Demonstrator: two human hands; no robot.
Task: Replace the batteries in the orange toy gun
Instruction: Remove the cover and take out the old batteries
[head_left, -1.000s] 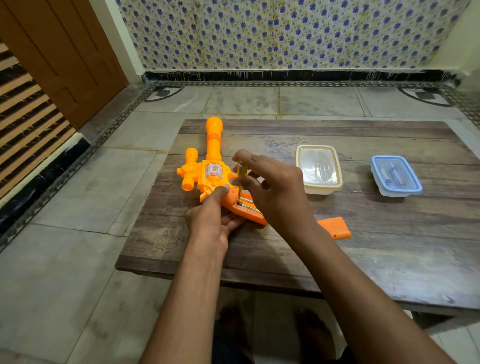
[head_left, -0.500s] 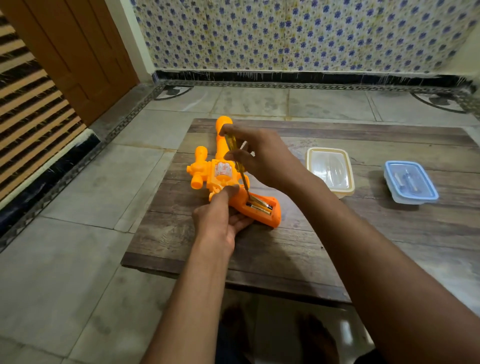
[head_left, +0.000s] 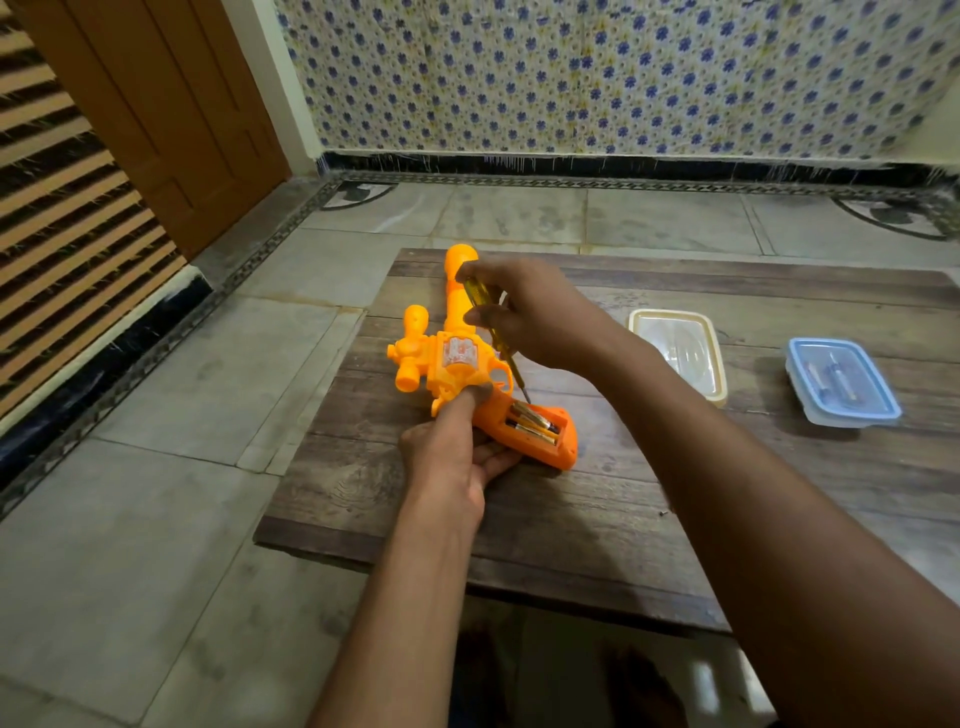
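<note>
The orange toy gun (head_left: 448, 364) lies on the wooden table (head_left: 597, 509), barrel pointing away from me. Its grip has the battery compartment open, and batteries (head_left: 532, 423) lie inside it. My left hand (head_left: 457, 452) holds the grip from below, thumb pressed on the gun body. My right hand (head_left: 535, 317) grips a screwdriver (head_left: 493, 332) with a yellow see-through handle. Its tip points down at the upper end of the open compartment.
A clear box with a cream rim (head_left: 678, 353) stands right of the gun. Farther right is a blue-lidded box (head_left: 841, 382) holding small tools. The table's left edge drops to a tiled floor (head_left: 182, 415). My right forearm hides the table's near right part.
My right hand has lifted up and away with the screwdriver, leaving the compartment and batteries uncovered. The orange cover, seen earlier on the table, is out of sight now. My view has shifted left.
</note>
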